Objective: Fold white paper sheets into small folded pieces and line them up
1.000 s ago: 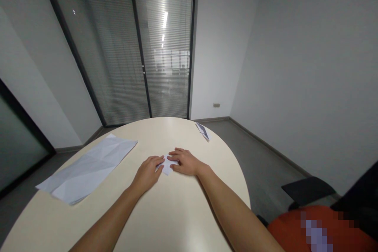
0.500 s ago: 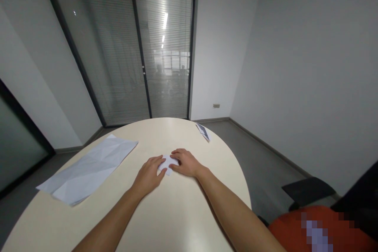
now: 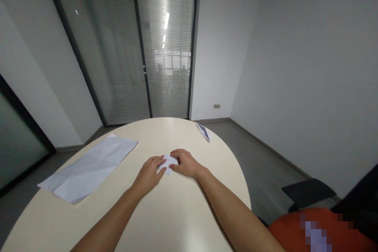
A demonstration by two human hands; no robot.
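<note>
Small folded white paper [image 3: 169, 161] is lying on the table [image 3: 168, 212] between the two sets of fingertips: right of the left hand [image 3: 148, 175], left of the right hand [image 3: 187, 163]. Both hands are touching its sides, neither clearly nearer. Thumbs are standing apart from fingers; can't tell if either is pinching. Fingers are covering its sides, so long axis unclear. Large creased sheet [image 3: 91, 171] is lying well left of the left fingers; another folded piece [image 3: 203, 132] is sitting beyond the right fingers.
</note>
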